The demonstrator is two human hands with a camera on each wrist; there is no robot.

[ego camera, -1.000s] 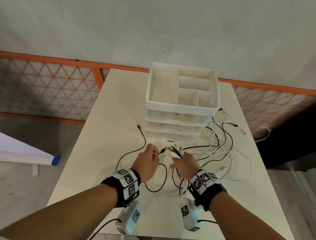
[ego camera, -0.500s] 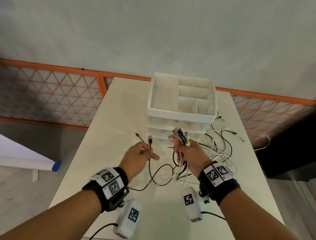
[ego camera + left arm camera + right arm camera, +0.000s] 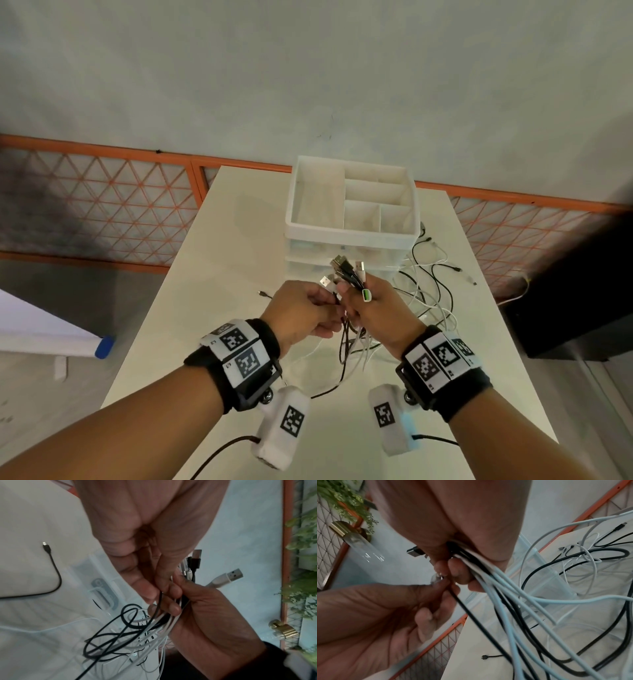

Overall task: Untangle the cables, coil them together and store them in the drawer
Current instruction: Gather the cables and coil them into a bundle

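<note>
Above the white table, my right hand grips a bundle of black and white cables just below their USB plugs, which stick up. Their lengths hang down and trail into a tangle on the table at the right. Touching the right hand, my left hand pinches a black cable against the bundle. This cable's far plug lies on the table. The white drawer unit stands just beyond the hands, its drawers closed and its divided top tray holding nothing.
An orange lattice railing runs behind the table, along the wall. A dark block stands off the table's right edge. A white roll with a blue end lies on the floor at the left.
Both hands rose from the table. The left hand picked up the black cable's plug end and brought it over to the bundle in the right hand; the hands now touch.
</note>
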